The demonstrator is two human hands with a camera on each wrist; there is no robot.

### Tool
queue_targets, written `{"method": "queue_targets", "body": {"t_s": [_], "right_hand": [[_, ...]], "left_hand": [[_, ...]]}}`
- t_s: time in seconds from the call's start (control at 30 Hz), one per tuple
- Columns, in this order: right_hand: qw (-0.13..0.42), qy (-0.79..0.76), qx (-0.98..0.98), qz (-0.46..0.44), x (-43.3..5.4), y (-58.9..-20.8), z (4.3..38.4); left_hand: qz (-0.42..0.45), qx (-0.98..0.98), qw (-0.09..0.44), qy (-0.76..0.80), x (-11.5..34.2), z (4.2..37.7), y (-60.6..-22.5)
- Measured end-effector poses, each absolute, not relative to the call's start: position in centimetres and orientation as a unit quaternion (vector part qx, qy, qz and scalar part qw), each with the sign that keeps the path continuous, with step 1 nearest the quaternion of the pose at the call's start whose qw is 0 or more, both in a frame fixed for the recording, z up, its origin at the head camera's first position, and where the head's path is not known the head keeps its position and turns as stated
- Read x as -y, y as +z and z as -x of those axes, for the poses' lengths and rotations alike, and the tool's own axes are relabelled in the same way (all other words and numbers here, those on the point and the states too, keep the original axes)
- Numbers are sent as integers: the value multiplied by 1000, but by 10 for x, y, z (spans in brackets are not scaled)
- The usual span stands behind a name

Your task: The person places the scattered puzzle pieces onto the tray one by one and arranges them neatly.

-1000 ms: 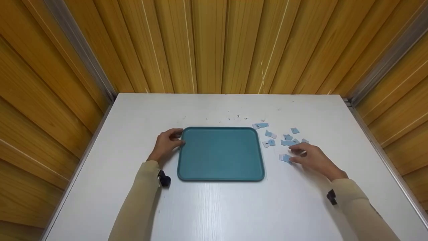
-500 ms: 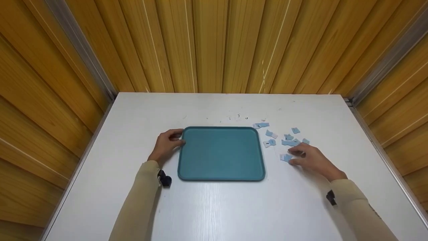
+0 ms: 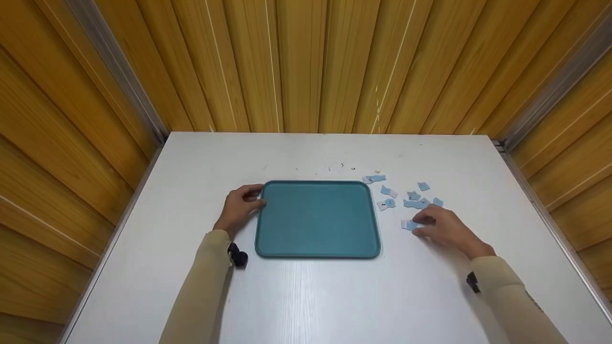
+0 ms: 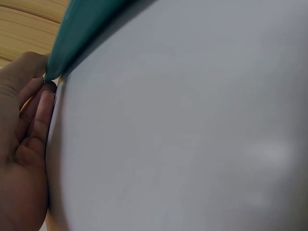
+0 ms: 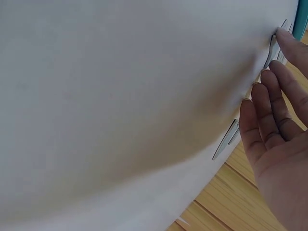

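Two hands are working over one teal tray (image 3: 318,220) and roughly eight blue-and-white paper scraps (image 3: 416,204) or clusters, overlaps making an exact count uncertain. In the head view, the left hand (image 3: 237,208) is gripping the tray's left rim; the right hand (image 3: 447,227) is pinching one nearest scrap (image 3: 408,224), right of the tray on the counter (image 3: 287,301). Progress is seemingly early: the others are lying loose, none on the tray. The left wrist view is showing the tray's edge meeting thumb and fingers; the right, thumb and forefinger holding the scrap.
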State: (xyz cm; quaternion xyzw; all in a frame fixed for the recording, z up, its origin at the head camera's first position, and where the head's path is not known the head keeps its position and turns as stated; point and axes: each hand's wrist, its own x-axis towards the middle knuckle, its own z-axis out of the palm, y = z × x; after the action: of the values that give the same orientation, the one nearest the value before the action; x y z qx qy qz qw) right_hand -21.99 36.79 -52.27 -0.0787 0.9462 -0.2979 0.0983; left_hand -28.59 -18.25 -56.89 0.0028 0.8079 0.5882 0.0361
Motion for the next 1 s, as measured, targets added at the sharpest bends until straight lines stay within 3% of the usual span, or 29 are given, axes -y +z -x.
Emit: {"method": "queue_targets", "body": {"t_s": [0.43, 1.0], "right_hand": [[100, -274, -955, 54, -362, -525, 223], [26, -342, -934, 100, -332, -522, 230]], "left_hand": [[11, -813, 23, 581, 174, 286, -568], [4, -823, 0, 568, 175, 285, -569]]}}
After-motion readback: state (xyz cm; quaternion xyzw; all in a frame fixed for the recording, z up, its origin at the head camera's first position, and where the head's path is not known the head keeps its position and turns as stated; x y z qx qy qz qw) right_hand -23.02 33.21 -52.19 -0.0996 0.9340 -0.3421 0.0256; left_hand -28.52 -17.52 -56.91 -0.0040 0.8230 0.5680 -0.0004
